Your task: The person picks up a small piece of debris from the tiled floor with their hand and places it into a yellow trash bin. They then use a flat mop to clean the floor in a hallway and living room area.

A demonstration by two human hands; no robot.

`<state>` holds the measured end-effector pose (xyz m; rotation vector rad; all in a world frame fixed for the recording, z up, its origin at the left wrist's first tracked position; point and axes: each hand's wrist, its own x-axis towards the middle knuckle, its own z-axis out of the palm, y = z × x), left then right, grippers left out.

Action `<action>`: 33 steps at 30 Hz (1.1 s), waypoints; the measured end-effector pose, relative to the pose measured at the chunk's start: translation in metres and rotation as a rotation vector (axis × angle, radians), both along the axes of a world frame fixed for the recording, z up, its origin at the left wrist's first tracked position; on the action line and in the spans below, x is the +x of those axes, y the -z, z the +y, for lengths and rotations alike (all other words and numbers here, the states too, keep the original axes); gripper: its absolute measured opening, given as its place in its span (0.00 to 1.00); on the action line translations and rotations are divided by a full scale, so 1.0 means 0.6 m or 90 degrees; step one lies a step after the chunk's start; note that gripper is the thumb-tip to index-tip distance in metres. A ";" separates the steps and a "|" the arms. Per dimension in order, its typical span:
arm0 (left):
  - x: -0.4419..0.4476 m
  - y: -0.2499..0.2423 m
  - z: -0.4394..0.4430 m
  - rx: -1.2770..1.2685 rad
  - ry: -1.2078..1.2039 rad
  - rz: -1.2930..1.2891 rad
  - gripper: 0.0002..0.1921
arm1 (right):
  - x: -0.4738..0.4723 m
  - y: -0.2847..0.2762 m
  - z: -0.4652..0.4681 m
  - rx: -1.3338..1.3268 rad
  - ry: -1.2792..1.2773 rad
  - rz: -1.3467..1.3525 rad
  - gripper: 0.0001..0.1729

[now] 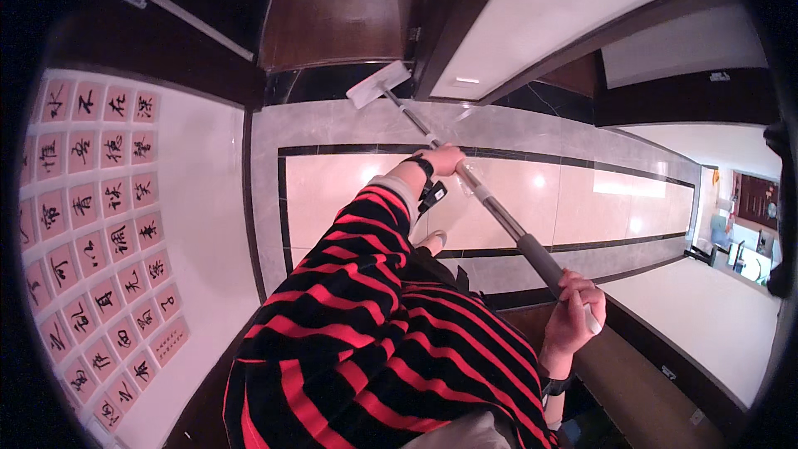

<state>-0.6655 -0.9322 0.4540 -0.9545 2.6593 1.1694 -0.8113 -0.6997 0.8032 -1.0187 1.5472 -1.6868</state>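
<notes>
A flat mop with a telescopic metal pole (499, 211) slants across the view before me. My left hand (444, 159) is closed around the middle of the pole, near a white collar. Lower down, my right hand (576, 312) grips the top end of the handle, just past the grey foam sleeve (541, 262); a white end cap shows beyond the fingers. The flat white mop head (378, 84) rests at the far side of the corridor floor, partly over the dark stone threshold (312, 82) of a doorway.
The corridor has glossy cream tiles (499, 199) with a dark inlaid border. At left, a white wall (206, 187) carries sheets of brush calligraphy (103, 224). Dark door frames (461, 19) line the far side. A shoe (436, 239) shows below me. A lit room (745, 224) lies at the far right.
</notes>
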 end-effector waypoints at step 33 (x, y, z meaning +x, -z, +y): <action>-0.055 -0.132 -0.017 -0.056 -0.024 0.161 0.07 | -0.109 -0.075 0.071 -0.014 -0.022 0.012 0.06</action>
